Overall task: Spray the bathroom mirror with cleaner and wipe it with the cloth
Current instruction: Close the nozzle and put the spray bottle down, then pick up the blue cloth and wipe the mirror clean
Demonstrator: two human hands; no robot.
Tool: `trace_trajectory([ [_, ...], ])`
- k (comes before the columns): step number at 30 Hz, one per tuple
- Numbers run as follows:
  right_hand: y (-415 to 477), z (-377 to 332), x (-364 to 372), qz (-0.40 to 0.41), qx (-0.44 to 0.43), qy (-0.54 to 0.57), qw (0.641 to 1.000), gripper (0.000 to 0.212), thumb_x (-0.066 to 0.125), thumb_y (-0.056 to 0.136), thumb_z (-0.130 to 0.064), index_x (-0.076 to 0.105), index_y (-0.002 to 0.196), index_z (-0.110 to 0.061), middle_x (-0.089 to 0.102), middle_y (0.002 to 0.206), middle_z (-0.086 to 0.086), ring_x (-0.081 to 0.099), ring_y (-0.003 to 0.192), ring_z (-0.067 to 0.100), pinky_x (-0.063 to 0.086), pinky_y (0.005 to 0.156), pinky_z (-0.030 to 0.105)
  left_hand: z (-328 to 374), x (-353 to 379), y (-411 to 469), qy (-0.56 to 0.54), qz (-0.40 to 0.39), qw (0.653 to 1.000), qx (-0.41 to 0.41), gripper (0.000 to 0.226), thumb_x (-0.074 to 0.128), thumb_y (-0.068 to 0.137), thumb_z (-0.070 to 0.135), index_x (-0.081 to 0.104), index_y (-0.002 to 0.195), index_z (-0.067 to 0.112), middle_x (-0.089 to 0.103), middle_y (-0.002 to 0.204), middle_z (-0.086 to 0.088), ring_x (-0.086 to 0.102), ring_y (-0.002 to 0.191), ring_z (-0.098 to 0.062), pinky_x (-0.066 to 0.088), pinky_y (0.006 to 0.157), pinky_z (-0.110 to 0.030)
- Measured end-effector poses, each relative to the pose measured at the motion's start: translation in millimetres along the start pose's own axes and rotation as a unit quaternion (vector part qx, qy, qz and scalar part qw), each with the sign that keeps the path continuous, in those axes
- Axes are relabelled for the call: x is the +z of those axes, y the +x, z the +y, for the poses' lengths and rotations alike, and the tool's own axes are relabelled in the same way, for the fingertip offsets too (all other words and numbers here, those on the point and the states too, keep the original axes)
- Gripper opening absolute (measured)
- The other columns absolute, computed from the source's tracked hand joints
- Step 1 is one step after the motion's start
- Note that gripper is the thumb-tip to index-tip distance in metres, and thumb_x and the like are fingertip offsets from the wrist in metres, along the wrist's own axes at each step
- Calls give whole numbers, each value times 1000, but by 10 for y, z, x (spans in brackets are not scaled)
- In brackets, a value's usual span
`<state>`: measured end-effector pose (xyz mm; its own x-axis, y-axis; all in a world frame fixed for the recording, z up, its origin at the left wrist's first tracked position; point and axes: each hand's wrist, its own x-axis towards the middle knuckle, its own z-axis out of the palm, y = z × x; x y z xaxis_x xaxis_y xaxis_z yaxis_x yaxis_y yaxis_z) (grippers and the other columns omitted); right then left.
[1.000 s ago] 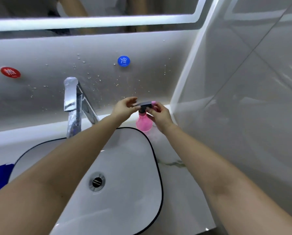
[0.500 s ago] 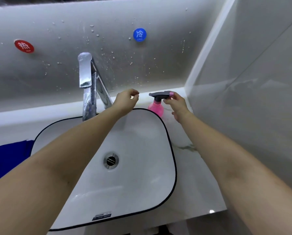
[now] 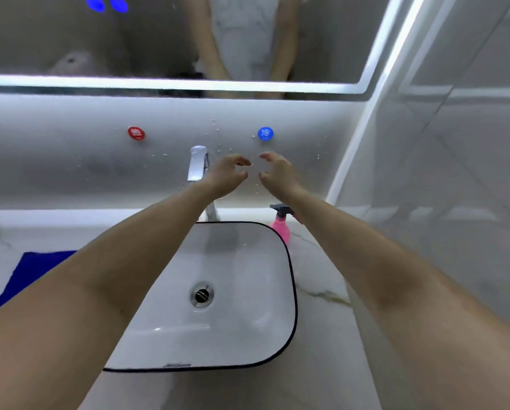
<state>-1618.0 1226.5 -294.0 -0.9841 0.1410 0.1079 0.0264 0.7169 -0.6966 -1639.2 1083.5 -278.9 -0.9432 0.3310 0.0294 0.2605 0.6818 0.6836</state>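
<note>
The pink spray bottle (image 3: 281,229) with a black trigger head stands upright on the counter at the basin's far right corner, partly behind my right forearm. A blue cloth (image 3: 30,273) lies flat on the counter at the left. The lit-edged mirror (image 3: 159,39) fills the top of the view and reflects my arms. My left hand (image 3: 227,174) and my right hand (image 3: 277,173) are raised side by side in front of the wall above the tap, fingers curled apart, holding nothing.
A white basin with a black rim (image 3: 292,279) sits in the middle of the marble counter (image 3: 321,335). A chrome tap (image 3: 198,164) rises behind it. Red (image 3: 136,133) and blue (image 3: 265,133) round stickers mark the splashed wall. A glossy tiled wall (image 3: 440,173) closes the right side.
My right hand has let go of the spray bottle, which now stands alone on the counter. Both hands have risen to wall height, and the view has tilted up to show the mirror.
</note>
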Motion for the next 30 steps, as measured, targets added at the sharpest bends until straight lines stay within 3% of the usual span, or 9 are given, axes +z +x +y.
trace_trajectory([
  [3,-17,-258,179,-19,-56,-36,998,43,56,82,-9,58,126,-10,58,131,9,51,124,24,35,107,35,-218,-299,-327,-12,70,996,-51,27,56,85,9,66,110,11,65,117,-9,58,110,-26,41,96,-28],
  [8,-341,-740,774,-53,-143,-23,988,32,57,82,-6,66,113,-8,65,118,14,58,110,30,39,96,31,-815,-753,-1134,36,102,979,-170,33,52,87,14,63,118,18,60,127,-4,53,117,-21,37,92,-22],
  [14,-919,-1338,1352,-174,-253,-73,949,42,59,83,-12,58,125,-10,51,135,12,44,126,30,28,105,30,-1341,-1220,-1721,32,127,968,-214,36,52,86,12,60,121,17,56,132,-3,49,121,-21,35,98,-25],
  [18,-1022,-1500,1625,-205,-238,-102,944,55,61,85,-18,45,137,-10,41,143,14,35,132,31,24,108,31,-1567,-1298,-1916,9,113,970,-215,35,53,87,12,59,122,16,55,132,-3,50,120,-20,35,92,-22],
  [23,-1201,-1707,2149,-200,-139,-118,963,55,58,88,-22,40,139,-11,36,146,13,36,133,28,30,108,32,-2202,-1419,-2479,-4,28,971,-239,38,52,89,16,53,128,21,49,136,-4,51,117,-20,39,89,-23],
  [30,-1726,-2588,3393,-272,-170,-76,944,52,52,93,-21,36,142,-13,26,152,8,36,134,24,33,106,31,-3228,-2115,-3299,15,52,952,-302,43,52,88,13,50,131,18,47,140,-3,48,122,-21,39,90,-23],
])
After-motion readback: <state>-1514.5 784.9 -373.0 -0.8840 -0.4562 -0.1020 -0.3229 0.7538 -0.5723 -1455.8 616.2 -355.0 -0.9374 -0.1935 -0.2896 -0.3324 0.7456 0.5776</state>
